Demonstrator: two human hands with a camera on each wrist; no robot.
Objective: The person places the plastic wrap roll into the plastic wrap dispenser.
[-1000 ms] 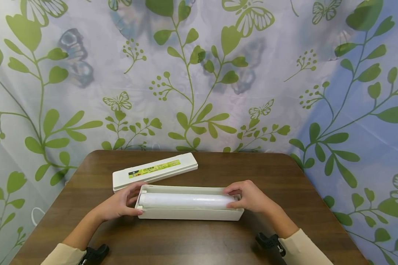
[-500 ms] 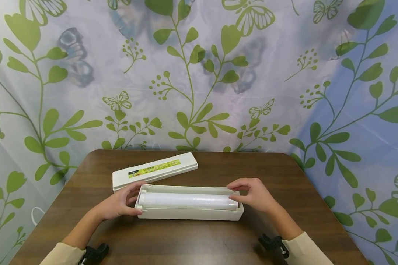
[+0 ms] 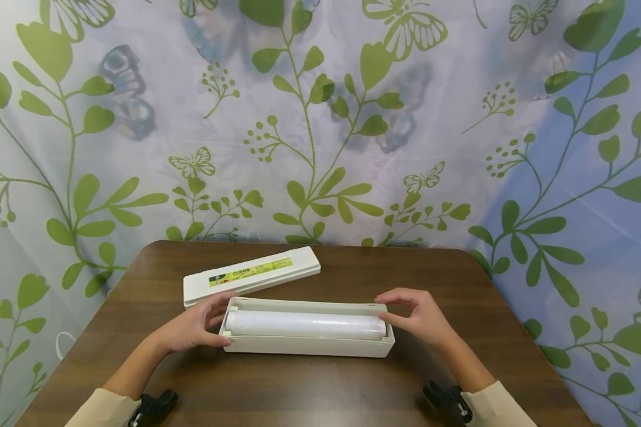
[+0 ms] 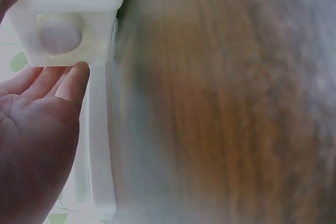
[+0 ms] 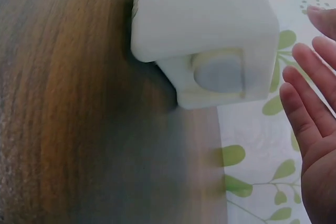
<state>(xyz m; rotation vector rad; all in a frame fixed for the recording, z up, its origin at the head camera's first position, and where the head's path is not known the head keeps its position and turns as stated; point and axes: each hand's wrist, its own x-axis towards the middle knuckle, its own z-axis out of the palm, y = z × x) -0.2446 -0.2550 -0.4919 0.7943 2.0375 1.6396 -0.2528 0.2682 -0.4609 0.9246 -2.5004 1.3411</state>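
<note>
A long cream plastic wrap box [image 3: 307, 346] lies lidless on the table, a glossy white roll of plastic wrap [image 3: 304, 324] lengthwise inside it. My left hand [image 3: 192, 326] holds the box's left end, thumb at the front wall and fingers at the back. In the left wrist view, those fingers [image 4: 73, 85] reach the box's far edge, beside a round opening in its end wall. Fingers apart and holding nothing, my right hand [image 3: 424, 317] hovers by the box's right end. The right wrist view shows a gap between that hand [image 5: 325, 150] and the box [image 5: 205, 19].
Behind the box, the white lid [image 3: 299, 260] with a yellow-green label lies at a slant, its left end close to my left hand. The brown wooden table [image 3: 278, 391] runs back to a leaf-patterned curtain [image 3: 320, 148].
My right hand has drawn back to the right, off the roll's right end, and its fingers have come out of the box. The left hand keeps its hold on the box.
</note>
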